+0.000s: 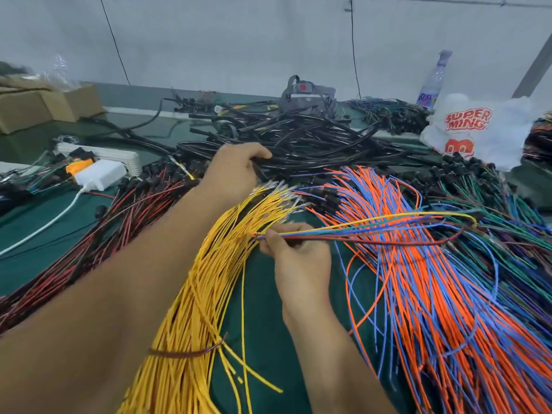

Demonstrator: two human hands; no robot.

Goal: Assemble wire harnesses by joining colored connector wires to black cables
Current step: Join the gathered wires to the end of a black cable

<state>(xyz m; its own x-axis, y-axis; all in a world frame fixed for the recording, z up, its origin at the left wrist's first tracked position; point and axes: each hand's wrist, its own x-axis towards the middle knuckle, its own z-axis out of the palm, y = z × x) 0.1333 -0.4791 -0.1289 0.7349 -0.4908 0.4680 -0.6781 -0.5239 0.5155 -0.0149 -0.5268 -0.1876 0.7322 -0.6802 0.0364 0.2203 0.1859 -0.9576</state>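
My left hand reaches forward over the table and grips a black cable at the near edge of the black cable pile. My right hand pinches the ends of a small mixed bunch of colored wires, yellow, blue, green and red, which stretches right across the orange and blue wires. A tied bundle of yellow wires with metal terminals lies between my forearms. Red and black wires lie at the left.
Green cloth covers the table. A white charger and power strip sit at left, cardboard boxes far left. A white plastic bag and bottle stand at back right, green and dark wires at right.
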